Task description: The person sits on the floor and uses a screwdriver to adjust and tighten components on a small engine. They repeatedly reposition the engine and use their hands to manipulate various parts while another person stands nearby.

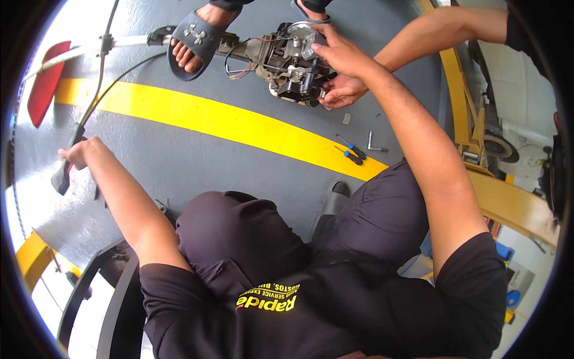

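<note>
My left hand (81,152) is closed around the black handle (60,180) of a brush cutter, off to the left. From that handle a cable and a rod run up toward the pale shaft (128,41). The brush cutter's small engine (287,63), with wires and black and metal parts showing, lies on the floor at the top centre. My right hand (341,52) grips the right side of this engine at a clear or grey part, its fingertips partly hidden. Just below, a co-worker's hand (345,93) touches the engine's lower right corner, its arm passing under mine.
A co-worker's sandalled foot (200,40) stands over the shaft. A red guard (48,84) is at far left. Two blue-and-black screwdrivers (353,157), a metal ratchet-like tool (372,142) and a small plate (347,119) lie near the yellow floor stripe (239,128). Yellow frames (508,200) stand right.
</note>
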A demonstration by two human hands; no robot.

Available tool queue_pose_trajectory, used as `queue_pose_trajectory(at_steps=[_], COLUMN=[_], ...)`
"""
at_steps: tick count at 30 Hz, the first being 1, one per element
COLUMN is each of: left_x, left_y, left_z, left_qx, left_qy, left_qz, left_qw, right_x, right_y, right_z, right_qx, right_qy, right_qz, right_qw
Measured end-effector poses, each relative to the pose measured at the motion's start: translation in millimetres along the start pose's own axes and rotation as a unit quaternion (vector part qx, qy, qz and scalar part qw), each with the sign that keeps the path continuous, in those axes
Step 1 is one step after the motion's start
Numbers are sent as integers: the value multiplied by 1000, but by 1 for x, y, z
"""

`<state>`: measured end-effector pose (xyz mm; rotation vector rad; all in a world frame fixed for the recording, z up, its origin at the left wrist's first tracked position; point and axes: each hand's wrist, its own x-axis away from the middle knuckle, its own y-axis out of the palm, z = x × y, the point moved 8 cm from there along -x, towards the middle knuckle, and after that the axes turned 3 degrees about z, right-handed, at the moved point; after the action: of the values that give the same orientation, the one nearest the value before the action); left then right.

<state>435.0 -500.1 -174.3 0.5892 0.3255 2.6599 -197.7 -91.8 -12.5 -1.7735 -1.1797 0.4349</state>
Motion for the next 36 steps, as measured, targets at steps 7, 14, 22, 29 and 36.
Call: queue_pose_trajectory(at_steps=[7,14,22,29,36], left_x=[223,492,470,383,250], left_y=[-3,-26,-160,-106,-34], left_z=[-53,-1,-115,-135,-54], left_qx=[-281,-398,-578,-537,-756], left_qy=[0,399,278,414,34], left_qz=[-401,-804,-726,-687,-581], left_qw=[872,191,-248,-261,301], right_x=[15,30,58,62,60], right_y=[-8,-37,-31,-27,-12], right_z=[-22,-8,-42,-34,-34], right_qx=[55,104,112,150,131], right_qy=[-71,-112,-120,-104,-172], right_qz=[50,100,60,44,127], right_qw=[995,983,985,982,968])
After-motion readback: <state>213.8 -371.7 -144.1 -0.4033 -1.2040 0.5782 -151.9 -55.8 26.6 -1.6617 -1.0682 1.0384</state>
